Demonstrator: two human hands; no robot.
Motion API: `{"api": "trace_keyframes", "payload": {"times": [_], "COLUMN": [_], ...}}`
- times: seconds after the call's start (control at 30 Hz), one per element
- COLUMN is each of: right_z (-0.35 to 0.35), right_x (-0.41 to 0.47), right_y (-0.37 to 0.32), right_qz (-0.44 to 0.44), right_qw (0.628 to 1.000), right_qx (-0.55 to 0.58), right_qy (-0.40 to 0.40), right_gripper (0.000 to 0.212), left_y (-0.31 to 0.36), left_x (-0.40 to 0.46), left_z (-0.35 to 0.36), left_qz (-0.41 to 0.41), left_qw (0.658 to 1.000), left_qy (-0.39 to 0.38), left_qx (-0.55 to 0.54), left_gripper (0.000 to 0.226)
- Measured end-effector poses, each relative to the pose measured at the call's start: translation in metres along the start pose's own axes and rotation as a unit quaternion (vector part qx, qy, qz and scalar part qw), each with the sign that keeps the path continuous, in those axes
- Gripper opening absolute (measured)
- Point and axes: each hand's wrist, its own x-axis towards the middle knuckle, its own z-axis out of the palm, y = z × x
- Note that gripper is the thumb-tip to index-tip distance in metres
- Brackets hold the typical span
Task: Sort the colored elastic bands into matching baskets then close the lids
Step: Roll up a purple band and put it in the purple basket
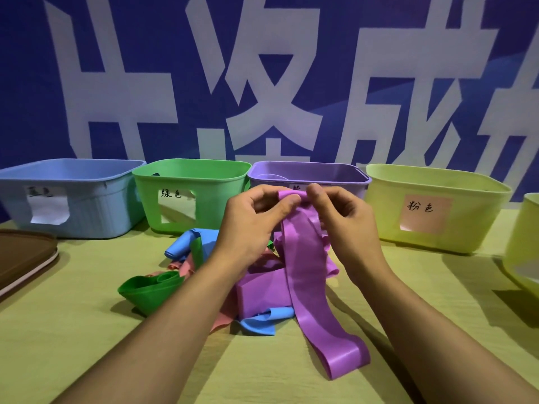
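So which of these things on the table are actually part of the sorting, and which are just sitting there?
Part of the job:
- long purple elastic band, pinched by left hand and right hand
- pile of blue, green, pink bands
- blue plastic basket
- green plastic basket
- purple plastic basket
- yellow plastic basket labelled pink
- brown flat lid

Just there:
- blue wall banner
- yellow-green tablecloth

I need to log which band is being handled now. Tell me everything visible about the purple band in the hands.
The purple band is a wide, flat, smooth strip that looks like rubbery elastic. The left hand and right hand pinch its top end in front of the purple basket. It hangs down over the mixed pile of bands, and its lower end lies looped on the yellow-green table.
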Motion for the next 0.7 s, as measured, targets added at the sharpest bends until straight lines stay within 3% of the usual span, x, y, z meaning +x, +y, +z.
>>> {"api": "trace_keyframes", "payload": {"times": [0.2,0.43,0.7], "right_z": [-0.002,-0.005,-0.005], "right_x": [0.000,0.001,0.002], "right_y": [0.000,0.004,0.010], "right_qz": [-0.004,-0.018,-0.040], "right_qw": [1.000,1.000,0.999], "right_qx": [-0.011,-0.003,-0.026], "right_qy": [0.013,0.023,0.007], "right_gripper": [0.024,0.016,0.018], "left_y": [0.000,-0.006,-0.005], "left_x": [-0.001,-0.003,-0.001], "left_z": [0.000,0.001,-0.001], "left_qz": [0.007,-0.076,-0.073], "left_qw": [1.000,0.996,0.995], "left_qy": [-0.016,-0.048,-0.053], "left_qx": [-0.007,-0.014,-0.042], "left_gripper": [0.018,0.026,0.025]}}
